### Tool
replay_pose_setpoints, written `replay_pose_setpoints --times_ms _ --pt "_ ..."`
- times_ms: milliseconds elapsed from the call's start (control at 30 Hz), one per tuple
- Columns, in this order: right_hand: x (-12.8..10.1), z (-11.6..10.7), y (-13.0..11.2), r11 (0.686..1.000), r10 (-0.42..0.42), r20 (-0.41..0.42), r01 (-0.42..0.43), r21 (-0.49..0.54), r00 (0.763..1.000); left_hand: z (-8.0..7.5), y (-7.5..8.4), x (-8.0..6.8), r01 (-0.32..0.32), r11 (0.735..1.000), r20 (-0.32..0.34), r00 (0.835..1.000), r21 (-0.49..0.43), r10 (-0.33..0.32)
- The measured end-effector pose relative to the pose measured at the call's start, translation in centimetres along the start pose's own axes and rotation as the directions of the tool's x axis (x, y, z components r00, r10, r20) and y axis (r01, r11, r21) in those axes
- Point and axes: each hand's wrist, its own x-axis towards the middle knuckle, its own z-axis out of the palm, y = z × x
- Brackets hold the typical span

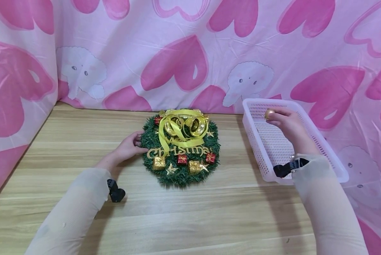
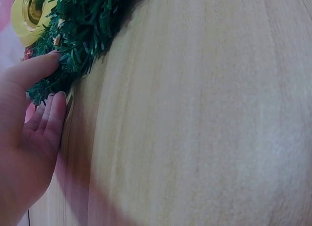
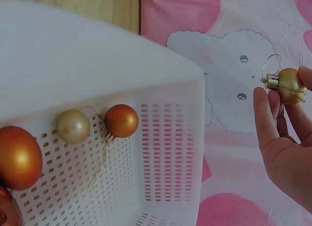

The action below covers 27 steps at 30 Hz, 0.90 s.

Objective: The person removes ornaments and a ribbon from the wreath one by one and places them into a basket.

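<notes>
A green Christmas wreath (image 1: 180, 177) lies on the table, decorated with gold bells (image 1: 195, 126), yellow ribbon (image 1: 187, 143), small gift boxes (image 1: 159, 163), stars and gold lettering. My left hand (image 1: 130, 146) grips its left edge; in the left wrist view the thumb (image 2: 41, 67) is on the greenery and the other fingers sit below the rim. Above the far part of a white plastic basket (image 1: 253, 141), my right hand (image 1: 287, 124) pinches a small gold bauble (image 3: 291, 84). The bauble has a silver cap, a wire loop and a gold string.
Inside the basket, the right wrist view shows a pale gold bauble (image 3: 73, 126), a small orange bauble (image 3: 122, 120) and a larger orange bauble (image 3: 20, 158). A pink heart-patterned cloth (image 1: 177, 63) hangs behind the wooden table (image 1: 209, 219) and at both sides.
</notes>
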Motion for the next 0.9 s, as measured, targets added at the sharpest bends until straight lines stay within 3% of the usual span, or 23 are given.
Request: replay_pose_setpoints --times_ms 133,267,433,500,667,900 --pt "-0.2 -0.5 0.1 1.0 0.0 -0.009 0.0 0.005 1.0 0.0 0.1 -0.1 -0.003 1.0 0.002 1.0 -0.009 0.003" --pt "-0.9 -0.5 -0.4 0.997 0.04 -0.063 -0.044 -0.063 0.997 0.0 0.1 -0.2 -0.007 1.0 0.003 1.0 -0.017 0.007" --pt "-1.1 -1.6 0.2 0.998 0.063 -0.022 -0.063 -0.015 0.998 -0.1 0.2 -0.2 -0.006 1.0 0.002 1.0 -0.014 0.006" --pt "-1.2 -2.1 0.4 0.995 0.089 -0.019 -0.09 -0.035 0.996 0.0 0.1 -0.2 -0.004 1.0 0.002 1.0 -0.01 0.004" --pt "-1.4 -2.9 0.9 0.969 0.139 -0.07 -0.151 -0.198 0.988 0.0 0.1 -0.1 -0.002 1.0 0.003 1.0 -0.008 0.003" --pt "-1.5 -3.5 1.5 0.947 0.174 -0.083 -0.19 -0.26 0.981 0.0 0.0 0.0 0.008 1.0 0.007 1.0 0.001 -0.008"
